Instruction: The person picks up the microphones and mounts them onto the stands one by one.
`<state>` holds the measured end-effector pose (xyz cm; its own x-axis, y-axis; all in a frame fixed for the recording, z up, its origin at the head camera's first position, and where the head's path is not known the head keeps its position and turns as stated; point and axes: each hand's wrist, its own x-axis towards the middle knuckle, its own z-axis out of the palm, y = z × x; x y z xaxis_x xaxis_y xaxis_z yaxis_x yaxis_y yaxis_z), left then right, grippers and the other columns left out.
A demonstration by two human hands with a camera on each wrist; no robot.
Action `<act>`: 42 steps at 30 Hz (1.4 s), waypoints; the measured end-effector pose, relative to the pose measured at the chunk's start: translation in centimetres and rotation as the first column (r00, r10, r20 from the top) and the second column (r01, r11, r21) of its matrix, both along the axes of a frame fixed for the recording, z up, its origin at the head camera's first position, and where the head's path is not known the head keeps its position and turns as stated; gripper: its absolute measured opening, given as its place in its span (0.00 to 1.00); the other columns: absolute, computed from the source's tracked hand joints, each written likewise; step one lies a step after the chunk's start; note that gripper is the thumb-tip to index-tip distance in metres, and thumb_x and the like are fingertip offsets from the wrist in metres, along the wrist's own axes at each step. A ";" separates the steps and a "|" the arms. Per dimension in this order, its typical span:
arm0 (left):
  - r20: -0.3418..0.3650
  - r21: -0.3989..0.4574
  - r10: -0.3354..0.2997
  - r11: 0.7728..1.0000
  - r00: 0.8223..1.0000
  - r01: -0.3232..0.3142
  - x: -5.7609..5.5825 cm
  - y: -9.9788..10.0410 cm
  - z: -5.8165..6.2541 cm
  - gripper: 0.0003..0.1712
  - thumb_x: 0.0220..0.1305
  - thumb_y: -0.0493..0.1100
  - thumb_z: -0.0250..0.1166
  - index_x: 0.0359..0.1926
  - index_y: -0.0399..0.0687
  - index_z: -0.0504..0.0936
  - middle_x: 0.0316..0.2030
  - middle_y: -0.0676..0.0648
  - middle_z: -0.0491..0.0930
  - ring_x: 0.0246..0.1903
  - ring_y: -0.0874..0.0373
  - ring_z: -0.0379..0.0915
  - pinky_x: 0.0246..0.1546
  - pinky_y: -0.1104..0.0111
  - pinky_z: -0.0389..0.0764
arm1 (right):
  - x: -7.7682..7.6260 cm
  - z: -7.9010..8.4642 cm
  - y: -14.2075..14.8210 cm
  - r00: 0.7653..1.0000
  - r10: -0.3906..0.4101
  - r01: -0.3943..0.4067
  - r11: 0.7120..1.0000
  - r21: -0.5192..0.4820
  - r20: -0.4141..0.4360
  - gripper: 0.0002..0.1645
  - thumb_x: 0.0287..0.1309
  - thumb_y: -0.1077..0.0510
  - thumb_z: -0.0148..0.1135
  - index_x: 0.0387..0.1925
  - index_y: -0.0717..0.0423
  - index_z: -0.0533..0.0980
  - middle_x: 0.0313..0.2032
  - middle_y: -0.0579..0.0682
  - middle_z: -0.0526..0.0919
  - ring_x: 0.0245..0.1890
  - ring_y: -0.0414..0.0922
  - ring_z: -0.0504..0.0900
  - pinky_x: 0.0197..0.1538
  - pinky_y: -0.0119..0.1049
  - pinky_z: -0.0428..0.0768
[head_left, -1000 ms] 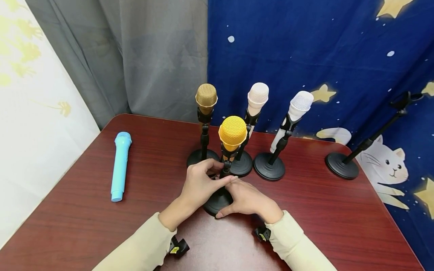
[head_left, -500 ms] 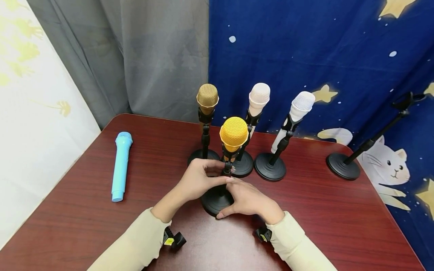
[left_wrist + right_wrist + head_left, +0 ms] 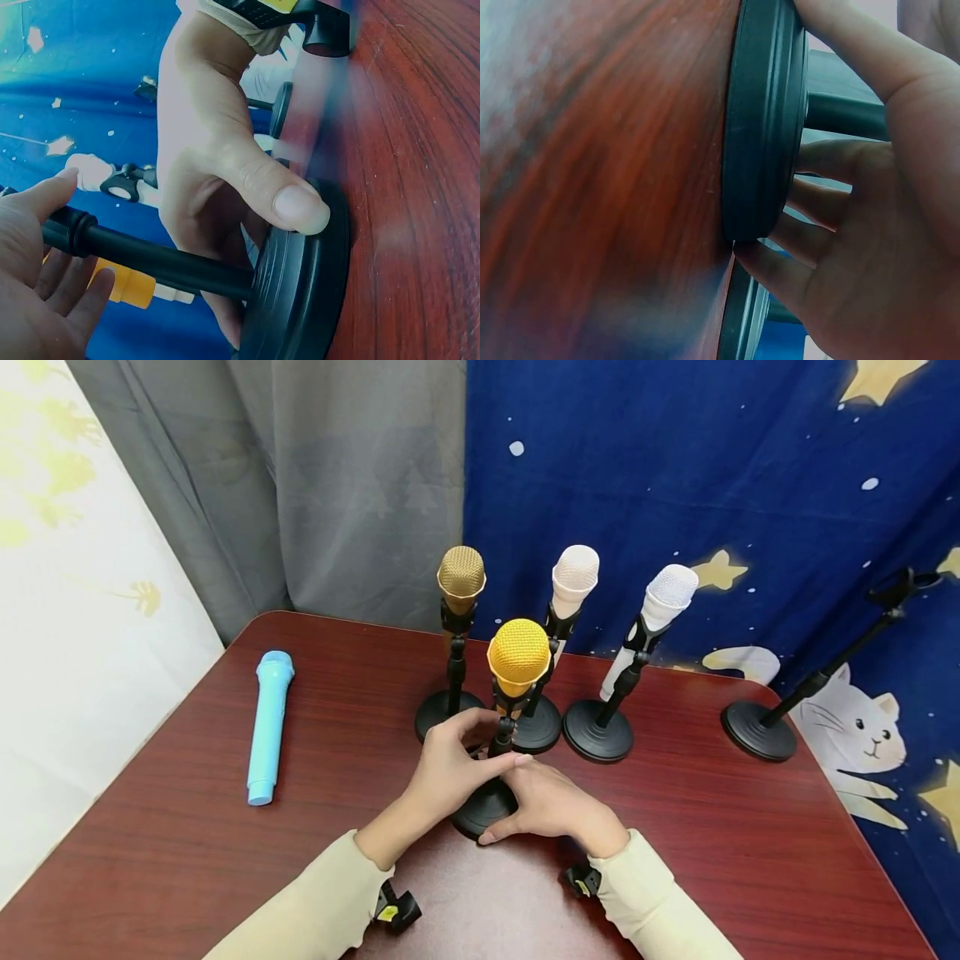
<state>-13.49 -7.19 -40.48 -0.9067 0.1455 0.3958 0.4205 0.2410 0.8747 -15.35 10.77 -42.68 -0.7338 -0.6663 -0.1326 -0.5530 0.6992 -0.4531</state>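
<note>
A yellow microphone (image 3: 519,656) sits tilted in the clip of a black desk stand, whose round base (image 3: 480,814) rests on the table. My left hand (image 3: 447,767) holds the stand's upper pole, thumb on the near side and fingers behind. In the left wrist view the collar (image 3: 69,231) on the pole lies between that thumb and the fingers. My right hand (image 3: 551,797) grips the base, its thumb on the near rim. The right wrist view shows its fingers spread along the far side of the base (image 3: 761,127).
Behind stand three more microphones on black stands: a gold one (image 3: 461,578), a pale pink one (image 3: 575,575) and a white one (image 3: 670,592). A stand without a microphone (image 3: 759,729) is at the far right. A light blue microphone (image 3: 268,727) lies at the left.
My left hand and wrist swung a little left, then back right, turning about the pole. The right hand stays on the base, and the stand keeps its place.
</note>
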 end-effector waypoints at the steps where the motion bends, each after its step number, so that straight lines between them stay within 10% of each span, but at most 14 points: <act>1: -0.011 0.002 0.013 1.000 1.000 -0.013 0.0 0.0 -0.1 0.24 0.51 0.42 0.81 0.49 0.48 0.83 0.43 0.49 0.87 0.40 0.62 0.83 0.42 0.60 0.88 | 0.0 0.0 0.0 1.000 0.001 -0.001 1.000 0.000 -0.001 0.53 0.39 0.33 0.81 0.67 0.44 0.72 0.64 0.42 0.79 0.65 0.42 0.76 0.66 0.44 0.75; 16: -0.044 -0.005 0.091 0.996 0.995 -0.091 0.2 -0.1 -0.1 0.19 0.48 0.40 0.82 0.38 0.46 0.82 0.36 0.48 0.86 0.35 0.62 0.84 0.38 0.63 0.88 | 0.0 0.2 -0.1 1.000 0.005 -0.004 1.000 0.018 -0.027 0.53 0.39 0.32 0.80 0.66 0.45 0.72 0.64 0.42 0.78 0.64 0.44 0.77 0.65 0.45 0.76; 34: 0.106 -0.039 -0.188 0.980 0.976 0.194 -0.8 -2.1 0.5 0.18 0.59 0.38 0.74 0.50 0.40 0.85 0.46 0.43 0.88 0.44 0.55 0.87 0.49 0.59 0.86 | 0.0 0.0 -0.2 0.999 -0.019 0.022 0.997 0.077 -0.050 0.42 0.39 0.30 0.79 0.48 0.54 0.81 0.61 0.50 0.80 0.60 0.46 0.79 0.61 0.46 0.77; 42: 0.078 -0.022 -0.196 0.980 0.977 0.199 -0.6 -1.5 0.5 0.18 0.60 0.38 0.74 0.51 0.41 0.84 0.46 0.44 0.88 0.43 0.57 0.87 0.47 0.60 0.87 | -0.1 0.0 -0.1 1.000 -0.007 0.007 1.000 0.029 -0.020 0.53 0.39 0.32 0.80 0.66 0.50 0.73 0.65 0.46 0.77 0.65 0.44 0.76 0.66 0.45 0.75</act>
